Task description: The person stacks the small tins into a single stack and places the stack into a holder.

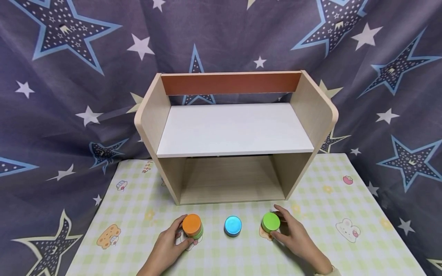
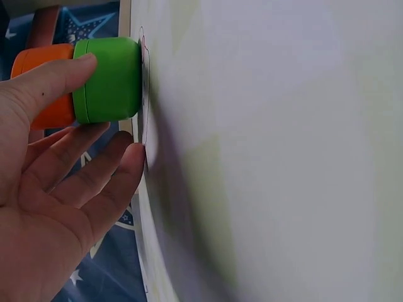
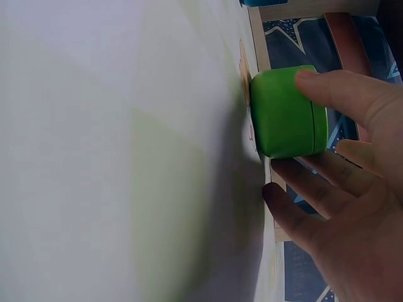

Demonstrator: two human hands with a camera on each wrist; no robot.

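Observation:
On the table, a small orange-topped jar (image 1: 192,224) is stacked upright on a green jar (image 2: 107,80). My left hand (image 1: 170,240) holds this stack from its left side, thumb against the green jar. Further right stands another small green lidded jar (image 1: 271,222), and my right hand (image 1: 293,234) grips it from the right. Its thumb lies on the jar's near side in the right wrist view, while other fingers pass around the far side. Between the hands sits a blue-lidded jar (image 1: 233,225), touched by neither.
A wooden two-level shelf (image 1: 235,130) with a white upper board stands behind the jars. Beneath everything is a table with a green-checked cloth (image 1: 345,203). A dark star-patterned curtain (image 1: 114,88) hangs at the back and sides.

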